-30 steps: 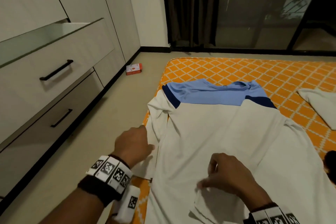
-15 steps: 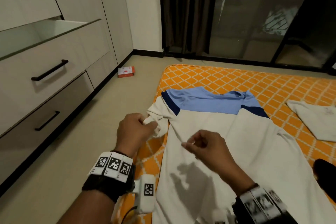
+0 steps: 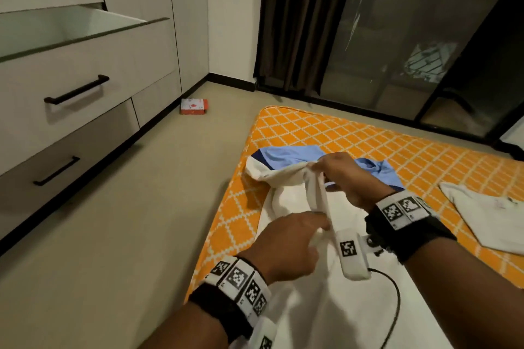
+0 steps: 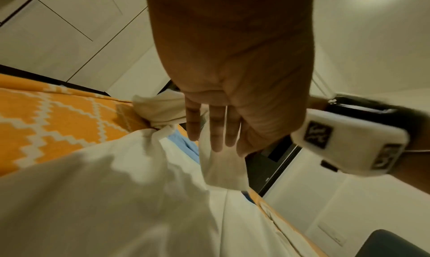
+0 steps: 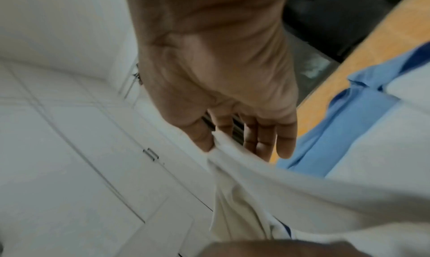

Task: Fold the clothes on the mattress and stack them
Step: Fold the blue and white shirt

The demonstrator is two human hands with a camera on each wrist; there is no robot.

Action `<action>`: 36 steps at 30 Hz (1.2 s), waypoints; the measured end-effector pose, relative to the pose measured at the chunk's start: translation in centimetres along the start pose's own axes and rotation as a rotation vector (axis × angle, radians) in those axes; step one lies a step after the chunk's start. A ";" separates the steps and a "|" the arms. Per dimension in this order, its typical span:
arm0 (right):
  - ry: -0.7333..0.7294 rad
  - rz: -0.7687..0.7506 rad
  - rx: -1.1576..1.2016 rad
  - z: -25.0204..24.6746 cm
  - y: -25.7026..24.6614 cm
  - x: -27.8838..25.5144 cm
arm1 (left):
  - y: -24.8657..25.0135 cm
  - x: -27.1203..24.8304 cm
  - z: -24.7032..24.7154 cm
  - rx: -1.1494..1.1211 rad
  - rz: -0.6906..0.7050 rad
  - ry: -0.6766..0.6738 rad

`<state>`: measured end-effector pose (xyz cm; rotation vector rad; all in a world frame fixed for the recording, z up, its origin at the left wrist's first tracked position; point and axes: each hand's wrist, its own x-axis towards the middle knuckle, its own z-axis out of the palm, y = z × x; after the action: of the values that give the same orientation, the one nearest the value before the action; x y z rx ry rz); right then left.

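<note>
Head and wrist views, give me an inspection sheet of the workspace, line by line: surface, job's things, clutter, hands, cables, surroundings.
Surface: orange patterned mattress on the floor.
Job's things: white shirt with blue top spread out, its left edge lifted; white garment lying to the right.
Clutter: small red and white box on the floor by the cabinets.
Hands: left hand and right hand each pinch the shirt's lifted edge.
Cables: black cable running from the right wrist camera across the shirt.
Surroundings: open drawer, dark curtain, glass doors.
</note>
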<state>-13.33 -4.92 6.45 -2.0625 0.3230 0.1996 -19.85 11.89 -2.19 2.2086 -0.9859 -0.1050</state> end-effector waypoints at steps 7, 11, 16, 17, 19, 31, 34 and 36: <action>0.415 0.049 0.738 -5.1 7.5 -5.9 | -3.6 3.3 1.9 0.231 -0.163 -0.019; 0.517 0.218 0.720 -3.4 13.3 -9.2 | -5.3 6.2 3.2 0.394 -0.186 0.017; 0.479 0.300 0.397 -3.2 17.7 -9.8 | -6.9 10.7 4.0 0.554 -0.323 0.054; 0.459 0.310 0.241 -3.5 18.5 -9.7 | -7.3 11.8 3.9 0.575 -0.356 0.061; 0.388 0.330 -0.096 -4.2 19.3 -9.8 | -7.6 13.5 3.4 0.610 -0.410 0.057; 0.345 0.332 -0.110 -9.6 22.6 -11.1 | -10.4 11.6 0.8 0.758 -0.270 0.006; 0.125 0.353 -0.031 -11.2 22.1 -12.5 | -11.4 10.9 0.1 0.766 -0.281 0.017; -0.027 0.393 -0.004 -12.0 21.9 -13.1 | -12.1 10.3 -0.1 0.749 -0.280 0.034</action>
<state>-32.49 -23.67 -2.23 -1.9813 0.7103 0.4645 -4.98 10.50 -7.68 3.0117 -0.7577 0.2101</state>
